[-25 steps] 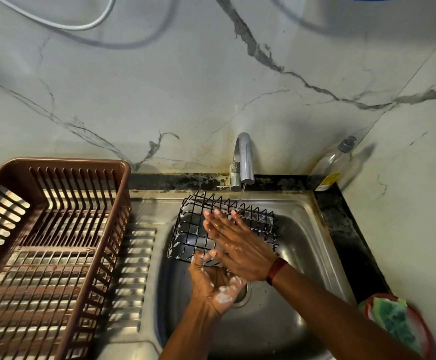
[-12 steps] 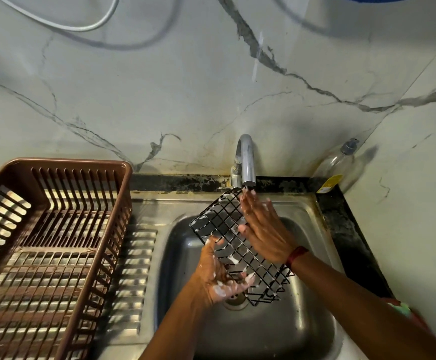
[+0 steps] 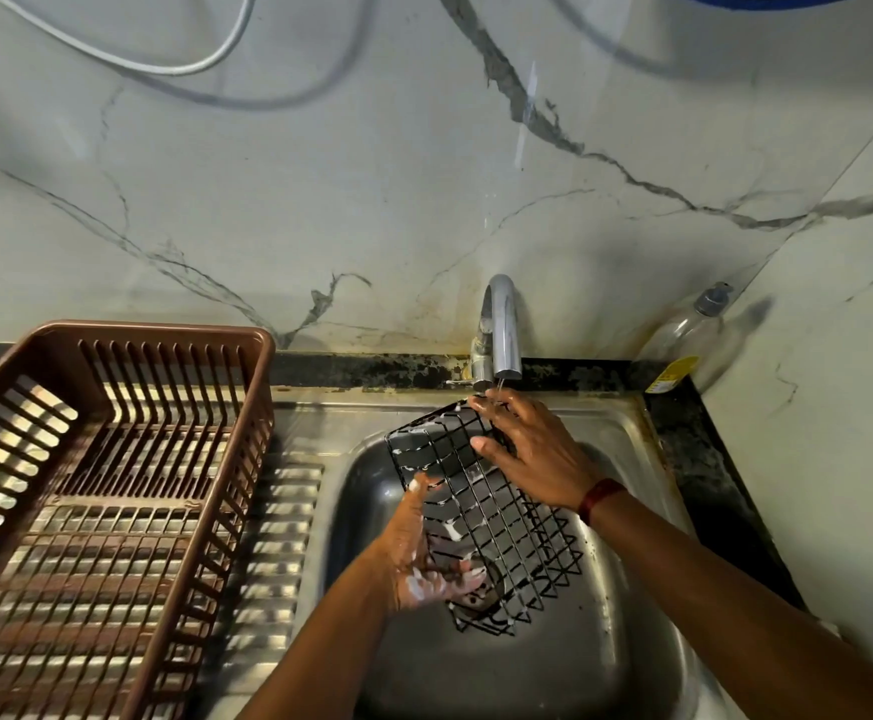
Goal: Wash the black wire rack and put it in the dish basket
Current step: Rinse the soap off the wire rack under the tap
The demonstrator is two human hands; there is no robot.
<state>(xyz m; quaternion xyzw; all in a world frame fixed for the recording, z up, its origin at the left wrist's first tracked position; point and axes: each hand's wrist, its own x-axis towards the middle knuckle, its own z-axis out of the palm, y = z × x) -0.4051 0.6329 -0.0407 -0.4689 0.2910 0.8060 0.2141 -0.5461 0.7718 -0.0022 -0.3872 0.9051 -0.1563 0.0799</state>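
The black wire rack (image 3: 497, 517) is tilted over the steel sink (image 3: 621, 444), its top end under the tap (image 3: 501, 324). White suds cling to its wires. My left hand (image 3: 424, 558), soapy, grips the rack's lower left side from beneath, fingers curled through the wires. My right hand (image 3: 533, 449) lies on the rack's upper right part, fingers spread, fingertips at the top edge under a thin stream of water. The brown plastic dish basket (image 3: 112, 345) stands on the drainboard to the left with nothing in it.
A clear soap bottle (image 3: 694, 335) with a grey pump stands in the back right corner on the black counter. The ribbed drainboard (image 3: 273, 532) lies between basket and sink bowl. The marble wall rises close behind the tap.
The rack was turned from lying flat across the sink to a tilted, lengthwise position. My right hand slid to its top edge under the tap; my left hand shifted lower along its side.
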